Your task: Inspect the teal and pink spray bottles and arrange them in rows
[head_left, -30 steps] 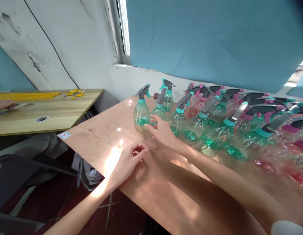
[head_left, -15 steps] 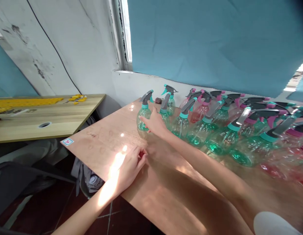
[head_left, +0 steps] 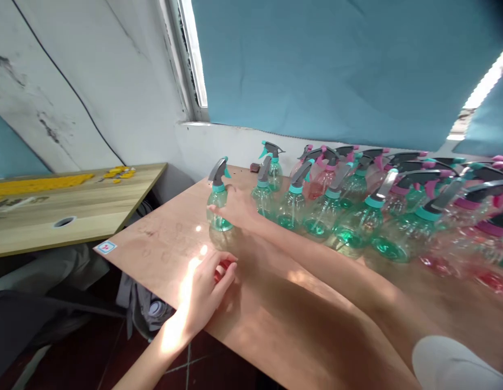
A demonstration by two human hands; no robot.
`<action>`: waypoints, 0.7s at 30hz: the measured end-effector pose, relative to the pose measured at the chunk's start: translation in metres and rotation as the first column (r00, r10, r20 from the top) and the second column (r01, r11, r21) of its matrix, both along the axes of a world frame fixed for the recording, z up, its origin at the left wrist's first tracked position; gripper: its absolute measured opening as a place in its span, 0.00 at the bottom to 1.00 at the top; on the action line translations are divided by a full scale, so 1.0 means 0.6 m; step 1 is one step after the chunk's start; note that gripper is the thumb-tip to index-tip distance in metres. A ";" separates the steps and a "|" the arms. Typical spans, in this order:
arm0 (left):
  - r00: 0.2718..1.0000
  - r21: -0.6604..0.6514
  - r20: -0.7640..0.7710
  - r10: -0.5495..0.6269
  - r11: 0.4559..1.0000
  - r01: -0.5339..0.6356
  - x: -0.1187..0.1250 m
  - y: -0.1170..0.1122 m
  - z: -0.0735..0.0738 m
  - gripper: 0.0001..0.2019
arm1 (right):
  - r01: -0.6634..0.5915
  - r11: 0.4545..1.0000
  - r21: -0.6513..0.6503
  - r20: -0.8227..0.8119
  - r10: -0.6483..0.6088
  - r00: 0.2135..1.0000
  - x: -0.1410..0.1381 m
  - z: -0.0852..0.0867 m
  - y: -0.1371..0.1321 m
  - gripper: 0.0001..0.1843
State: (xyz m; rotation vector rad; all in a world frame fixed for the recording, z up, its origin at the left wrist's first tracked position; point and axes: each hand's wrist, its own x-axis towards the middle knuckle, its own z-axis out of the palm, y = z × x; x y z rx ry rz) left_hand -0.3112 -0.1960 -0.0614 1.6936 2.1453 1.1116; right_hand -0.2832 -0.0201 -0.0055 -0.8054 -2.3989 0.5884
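Green plastic glows on a sunlit tabletop (head_left: 165,227), where a person's right hand (head_left: 238,208) grips the body of a green spray bottle (head_left: 217,201), thumb laid across its front. The bottle is upright at the left end of the group, its grey spray head (head_left: 217,172) and turquoise collar above the grip; whether its base touches the surface cannot be told. Nearer the camera, the left hand (head_left: 206,284) rests on the tabletop beside a bright patch of sun, half open, its fingers loosely curled with a gap between thumb and forefinger. To the right of the gripped bottle runs a slanting row of turquoise-collared spray bottles (head_left: 292,208); behind and beside them cluster pink-collared spray bottles (head_left: 324,180), many overlapping in the view. A small dark block (head_left: 255,167) lies near the back edge, and a sticker (head_left: 105,247) marks the left corner. Blue sheeting (head_left: 336,65) covers most of the window area above. At left, a second, wood-grain tabletop (head_left: 113,206) carries yellow pieces (head_left: 119,172) and a long yellow strip (head_left: 44,186).
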 end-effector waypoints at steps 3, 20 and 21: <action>0.993 0.007 0.116 0.023 1.000 -0.024 0.006 -0.022 0.008 0.11 | -0.146 0.989 0.024 0.025 0.146 0.989 0.061 -0.002 -0.022 0.33; 0.693 -0.188 0.600 -0.400 0.772 0.608 0.302 0.170 0.044 0.07 | -0.034 0.975 -0.219 0.191 0.077 0.979 0.719 0.001 0.019 0.36; 0.678 -0.193 0.601 -0.423 0.747 0.636 0.327 0.186 0.047 0.07 | -0.017 0.973 -0.230 0.190 0.062 0.980 0.748 0.002 0.023 0.36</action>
